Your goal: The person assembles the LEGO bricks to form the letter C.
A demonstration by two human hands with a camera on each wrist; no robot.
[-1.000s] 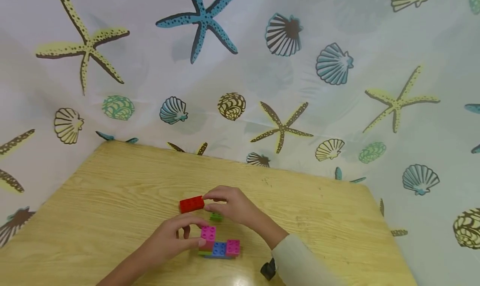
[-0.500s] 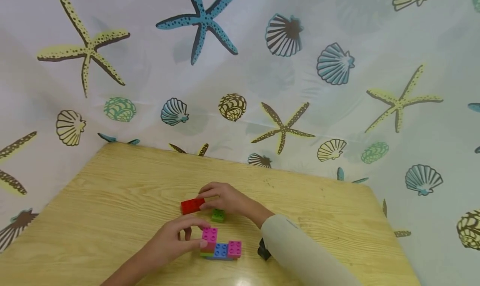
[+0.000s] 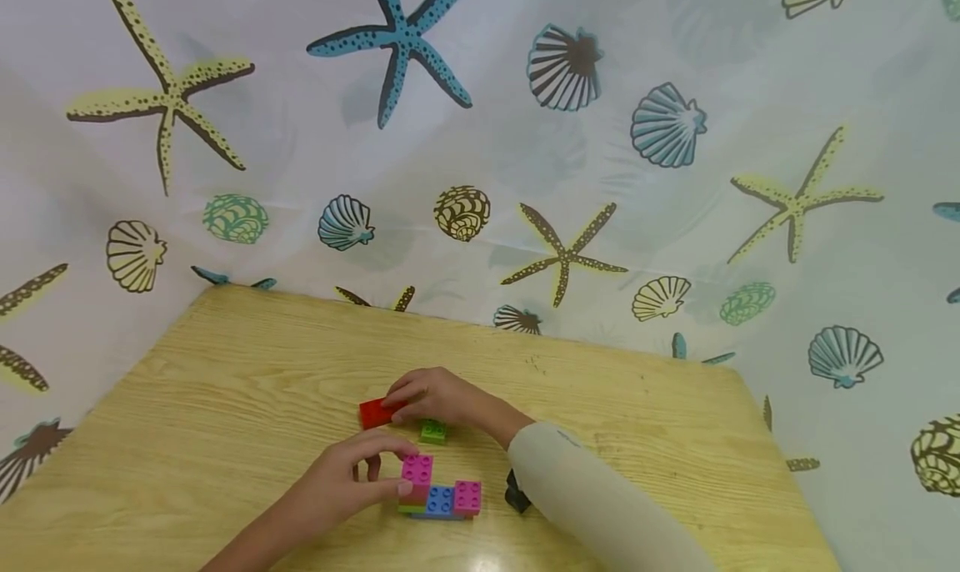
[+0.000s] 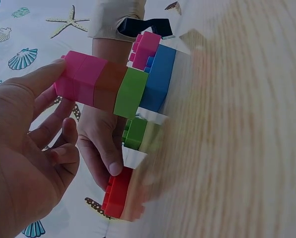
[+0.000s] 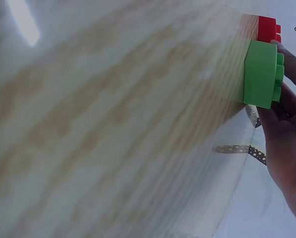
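My left hand (image 3: 341, 480) pinches the top of a stack of toy building bricks between thumb and fingers. Its upper pink bricks (image 4: 83, 79) sit over a reddish-brown brick (image 4: 110, 87) and a light green one (image 4: 130, 93), all on a blue base (image 3: 439, 500). Another pink brick (image 3: 468, 497) is fixed at the base's right end. Farther back, my right hand (image 3: 442, 395) grips the right end of a red brick (image 3: 375, 413) lying on the table; the left wrist view shows the thumb against its side. Fingers cover part of that brick.
A small green brick (image 3: 432, 432) lies just below the right hand, and in the right wrist view it partly hides the red brick. Something black (image 3: 516, 493) shows beside the right sleeve (image 3: 592, 489). Shell-patterned cloth (image 3: 480, 155) hangs behind the wooden table (image 3: 262, 363).
The right hand has shifted left, from the red brick's right end onto it. The right sleeve and the black object moved left too. The left hand and its stack stayed put.
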